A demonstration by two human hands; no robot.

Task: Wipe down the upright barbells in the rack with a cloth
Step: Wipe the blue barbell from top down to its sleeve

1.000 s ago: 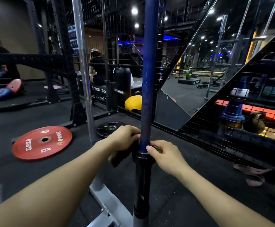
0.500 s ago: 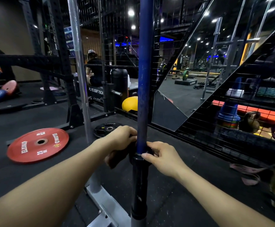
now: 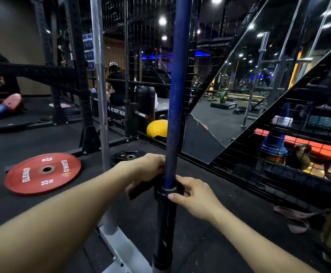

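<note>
I see the blue barbell [image 3: 177, 95] standing upright in the middle, its black sleeve [image 3: 164, 229] going down into the grey rack base [image 3: 119, 251]. A silver barbell [image 3: 99, 79] stands upright just to its left. A red plate [image 3: 42, 172] lies flat on the floor. My left hand [image 3: 149, 168] grasps a dark cloth [image 3: 141, 189] against the bar at the collar. My right hand [image 3: 196, 196] curls around the collar from the other side, thumb on the sleeve.

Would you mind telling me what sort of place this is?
Most likely a gym's free-weights area: an upright blue barbell, a red Eleiko weight plate on the black floor, and a box marked "plyo soft box".
</note>
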